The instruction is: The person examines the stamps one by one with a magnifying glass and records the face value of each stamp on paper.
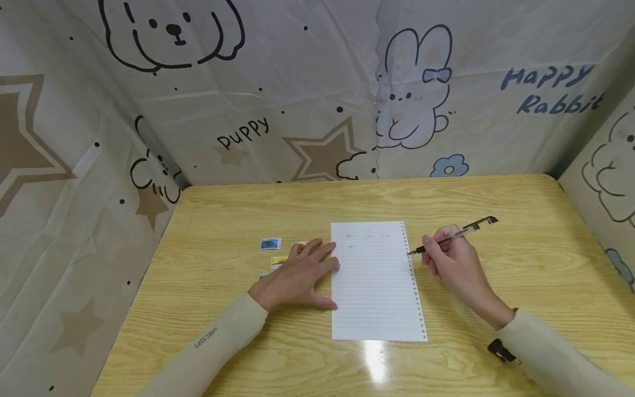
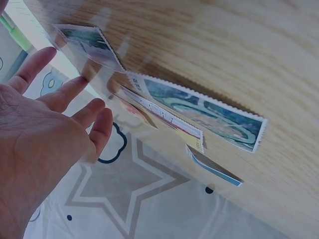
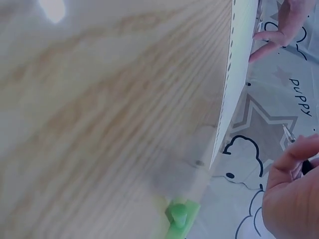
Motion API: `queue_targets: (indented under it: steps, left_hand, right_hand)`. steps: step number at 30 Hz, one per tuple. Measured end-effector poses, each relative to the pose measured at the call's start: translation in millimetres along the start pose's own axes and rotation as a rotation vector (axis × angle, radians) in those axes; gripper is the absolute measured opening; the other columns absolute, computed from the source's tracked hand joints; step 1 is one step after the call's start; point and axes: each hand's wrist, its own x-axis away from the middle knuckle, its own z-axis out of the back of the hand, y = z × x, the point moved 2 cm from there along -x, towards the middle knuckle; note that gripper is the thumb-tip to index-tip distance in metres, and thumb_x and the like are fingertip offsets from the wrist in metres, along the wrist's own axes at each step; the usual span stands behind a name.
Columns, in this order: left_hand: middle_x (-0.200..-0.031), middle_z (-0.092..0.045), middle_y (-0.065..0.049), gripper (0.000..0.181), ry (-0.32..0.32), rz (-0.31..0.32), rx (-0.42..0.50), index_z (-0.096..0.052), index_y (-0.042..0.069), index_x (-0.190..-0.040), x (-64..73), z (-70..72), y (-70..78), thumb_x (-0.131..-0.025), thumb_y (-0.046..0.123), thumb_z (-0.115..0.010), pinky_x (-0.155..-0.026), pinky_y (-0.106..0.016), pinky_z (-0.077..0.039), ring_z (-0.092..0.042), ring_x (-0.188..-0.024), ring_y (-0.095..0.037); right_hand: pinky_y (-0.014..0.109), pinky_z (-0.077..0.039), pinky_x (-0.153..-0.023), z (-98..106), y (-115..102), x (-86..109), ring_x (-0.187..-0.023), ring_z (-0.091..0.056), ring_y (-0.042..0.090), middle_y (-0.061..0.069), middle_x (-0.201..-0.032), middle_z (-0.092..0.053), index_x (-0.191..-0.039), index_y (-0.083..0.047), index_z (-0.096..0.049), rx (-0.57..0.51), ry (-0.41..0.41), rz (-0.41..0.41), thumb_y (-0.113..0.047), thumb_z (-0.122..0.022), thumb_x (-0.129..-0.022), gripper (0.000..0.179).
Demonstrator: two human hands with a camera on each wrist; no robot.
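Observation:
A sheet of lined paper (image 1: 372,286) with punched holes along its right edge lies on the table, a few faint handwritten figures near its top. My left hand (image 1: 300,278) spreads its fingers at the sheet's left edge, fingertips right on the border. In my right hand (image 1: 458,262) a pen (image 1: 458,234) is pinched, its tip at the sheet's holed edge. Postage stamps lie around and partly behind the left hand: a blue one (image 1: 270,243), a yellow one (image 1: 279,261) and, in the left wrist view, a long green one (image 2: 199,112).
The wooden table (image 1: 218,220) ends at a cloth backdrop (image 1: 307,94) printed with cartoon animals and stars. A green knobbed piece (image 3: 180,214) shows at the table's edge in the right wrist view. A black strap (image 1: 502,350) hangs by the right sleeve.

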Motion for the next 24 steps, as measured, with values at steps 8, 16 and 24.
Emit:
queue_targets:
  steps: [8,16,24]
  left_hand:
    - [-0.171,-0.039,-0.015,0.074,0.006,-0.006,-0.001,-0.063,0.019,-0.138,-0.6,-1.0,-0.8,-0.086,0.068,-0.085,-0.117,-0.065,-0.028,-0.03,-0.158,-0.046]
    - [-0.171,-0.039,-0.016,0.073,0.009,-0.012,-0.011,-0.063,0.02,-0.137,-1.5,-0.3,-0.5,-0.086,0.068,-0.085,-0.116,-0.063,-0.029,-0.031,-0.157,-0.046]
    - [-0.171,-0.039,-0.016,0.074,0.004,-0.011,-0.005,-0.063,0.019,-0.138,-1.2,-0.6,-0.9,-0.087,0.068,-0.084,-0.117,-0.063,-0.028,-0.03,-0.157,-0.046]
  right_hand:
    - [0.034,-0.063,-0.071,-10,-1,-3.0,-0.079,-0.074,0.019,0.024,-0.098,-0.075,-0.117,0.009,-0.064,-0.136,0.021,0.029,-0.021,-0.053,-0.117,0.032]
    - [0.027,-0.06,-0.072,-26,0,-11.2,-0.079,-0.072,0.013,0.017,-0.096,-0.075,-0.112,0.008,-0.063,-0.192,0.051,0.062,-0.018,-0.067,-0.111,0.026]
    - [0.023,-0.048,-0.065,-49,-4,-25.0,-0.078,-0.067,0.019,0.013,-0.09,-0.075,-0.103,0.001,-0.061,-0.117,0.054,-0.04,-0.02,-0.07,-0.109,0.024]
